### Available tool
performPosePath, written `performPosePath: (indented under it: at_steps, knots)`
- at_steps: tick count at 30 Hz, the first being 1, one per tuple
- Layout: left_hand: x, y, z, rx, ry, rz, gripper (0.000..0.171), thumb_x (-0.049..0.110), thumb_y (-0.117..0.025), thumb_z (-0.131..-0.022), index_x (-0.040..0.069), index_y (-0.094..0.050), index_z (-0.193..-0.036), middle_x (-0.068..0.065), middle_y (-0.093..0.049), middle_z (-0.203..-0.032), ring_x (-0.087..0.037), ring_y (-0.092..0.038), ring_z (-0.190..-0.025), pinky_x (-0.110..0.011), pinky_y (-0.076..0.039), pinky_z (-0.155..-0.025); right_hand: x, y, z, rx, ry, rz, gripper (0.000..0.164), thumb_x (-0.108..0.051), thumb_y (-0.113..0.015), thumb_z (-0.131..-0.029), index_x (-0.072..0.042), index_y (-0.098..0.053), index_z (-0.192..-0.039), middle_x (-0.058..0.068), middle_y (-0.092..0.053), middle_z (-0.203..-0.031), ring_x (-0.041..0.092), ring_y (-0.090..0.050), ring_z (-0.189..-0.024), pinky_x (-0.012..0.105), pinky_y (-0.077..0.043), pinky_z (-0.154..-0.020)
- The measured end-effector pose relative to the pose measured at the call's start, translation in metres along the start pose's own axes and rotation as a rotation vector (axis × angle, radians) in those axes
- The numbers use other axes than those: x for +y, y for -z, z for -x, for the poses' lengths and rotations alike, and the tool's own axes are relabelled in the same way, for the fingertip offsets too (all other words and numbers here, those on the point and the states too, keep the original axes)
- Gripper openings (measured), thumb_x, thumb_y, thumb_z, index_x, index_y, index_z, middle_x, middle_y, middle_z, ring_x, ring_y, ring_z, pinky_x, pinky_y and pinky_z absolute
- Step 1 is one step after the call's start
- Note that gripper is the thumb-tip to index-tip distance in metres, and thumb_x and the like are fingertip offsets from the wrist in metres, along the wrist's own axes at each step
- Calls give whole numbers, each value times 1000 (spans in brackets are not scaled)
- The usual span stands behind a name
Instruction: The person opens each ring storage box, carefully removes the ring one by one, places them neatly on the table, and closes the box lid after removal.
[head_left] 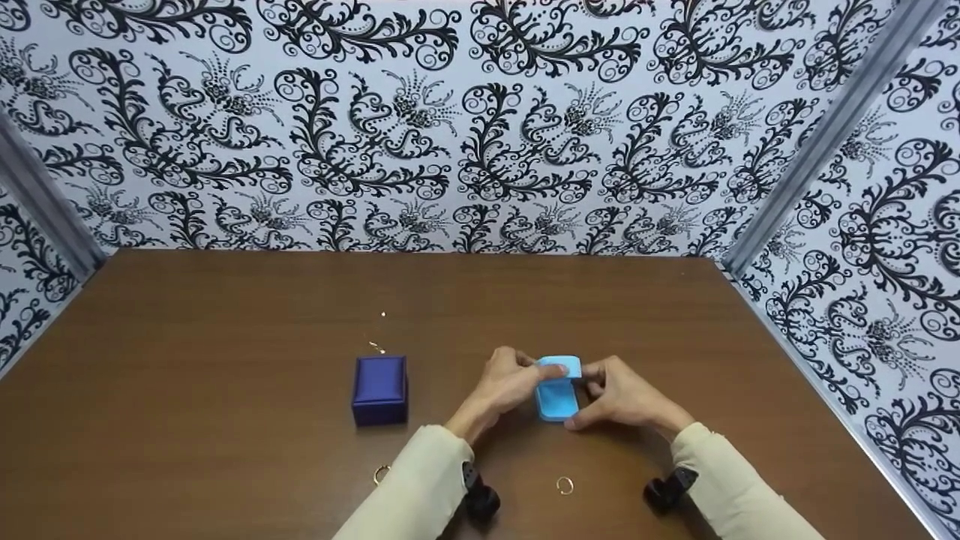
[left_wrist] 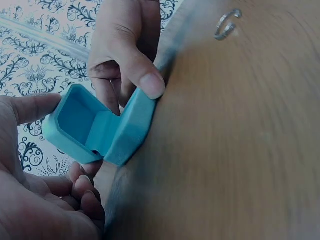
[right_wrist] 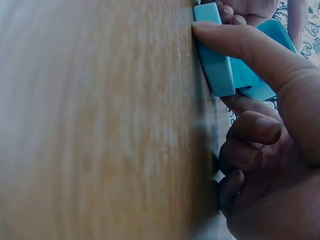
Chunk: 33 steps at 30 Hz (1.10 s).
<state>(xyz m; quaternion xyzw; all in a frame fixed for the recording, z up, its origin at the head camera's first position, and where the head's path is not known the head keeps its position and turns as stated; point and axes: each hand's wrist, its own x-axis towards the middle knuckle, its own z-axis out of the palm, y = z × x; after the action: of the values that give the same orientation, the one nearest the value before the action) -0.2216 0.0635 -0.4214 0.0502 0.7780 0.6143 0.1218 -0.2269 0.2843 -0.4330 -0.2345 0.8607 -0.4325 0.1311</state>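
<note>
A small light-blue jewelry box (head_left: 556, 403) sits on the brown table with its lid raised. My left hand (head_left: 508, 382) holds the lid, the thumb over its front edge and the fingers behind it. From the other side my right hand (head_left: 628, 396) grips the box, its thumb at the front right corner of the base. In the left wrist view the lid (left_wrist: 75, 122) stands open, showing a blue inside. The right wrist view shows the right thumb (right_wrist: 235, 37) lying across the base (right_wrist: 217, 65), with the other fingers curled beneath.
A dark blue box (head_left: 380, 390), closed, stands to the left. Behind it lie a small gold piece (head_left: 377, 347) and a tiny shiny bit (head_left: 383, 314). A gold ring (head_left: 565, 485) lies in front, and another gold hoop (head_left: 381, 473) is beside the left sleeve. Patterned walls (head_left: 405, 150) enclose the table.
</note>
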Motion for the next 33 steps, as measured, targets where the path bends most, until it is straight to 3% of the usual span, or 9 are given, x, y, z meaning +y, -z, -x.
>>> performPosePath:
  at_steps: [5, 10, 13, 16, 20, 24, 31, 33]
  knots:
    - [-5, 2, 1, -21, -65, 19, 33, 31, -84, -81, 5, -65, -73, 4, -42, -66, -12, -40, -64, -26, -30, -56, 0, 0, 0, 8, 2, -9, 38, -17, -95, -68, -10, -76, -101, -3, -42, -61, 2, -33, -53, 19, -26, -49]
    - [-9, 4, 2, -52, -139, -19, 33, 28, -87, -78, 2, -69, -87, 2, -50, -67, -12, -45, -63, -25, -34, -56, -1, 0, 0, 1, -6, -23, 36, -15, -94, -69, -12, -77, -100, -2, -45, -63, 3, -34, -54, 18, -28, -50]
    - [-11, 4, 4, -61, -197, -125, 43, 27, -89, -76, -2, -69, -100, 0, -55, -75, -13, -48, -67, -26, -39, -60, 0, 0, 0, -12, -4, -28, 36, -13, -94, -69, -13, -77, -101, -3, -49, -65, 3, -34, -54, 18, -30, -52]
    - [-11, 3, 9, -58, -256, -283, 54, 28, -90, -75, -3, -66, -111, -1, -57, -89, -15, -52, -82, -30, -45, -73, 0, 0, -1, -23, 1, -46, 41, -11, -93, -70, -12, -77, -108, -2, -56, -71, 3, -34, -55, 18, -31, -54]
    - [-10, 0, 14, -35, -319, -448, 59, 28, -91, -73, -2, -63, -116, -2, -56, -98, -20, -51, -95, -37, -44, -89, 1, 1, -2, -28, 0, -64, 50, -9, -93, -70, -12, -75, -116, 0, -65, -82, 4, -37, -57, 17, -35, -57]
    - [-8, -2, 15, -22, -336, -514, 57, 26, -91, -73, -2, -63, -115, -4, -58, -101, -23, -52, -98, -40, -43, -92, 2, 1, -2, -32, 2, -63, 53, -10, -93, -70, -11, -74, -119, 0, -70, -91, 5, -46, -64, 18, -42, -63]
    - [-6, -3, 16, -23, -335, -566, 59, 25, -90, -74, -3, -63, -119, -14, -64, -116, -34, -52, -124, -46, -38, -108, 4, 1, -2, -27, 8, -54, 54, -11, -94, -70, -10, -74, -120, -3, -60, -75, 3, -36, -58, 17, -36, -58]
    - [-6, -3, 16, -24, -329, -563, 59, 24, -90, -74, -3, -63, -119, -16, -64, -118, -36, -50, -129, -47, -36, -111, 4, 1, -2, -29, 13, -55, 55, -11, -93, -70, -10, -74, -121, -3, -64, -80, 4, -39, -60, 17, -38, -60]
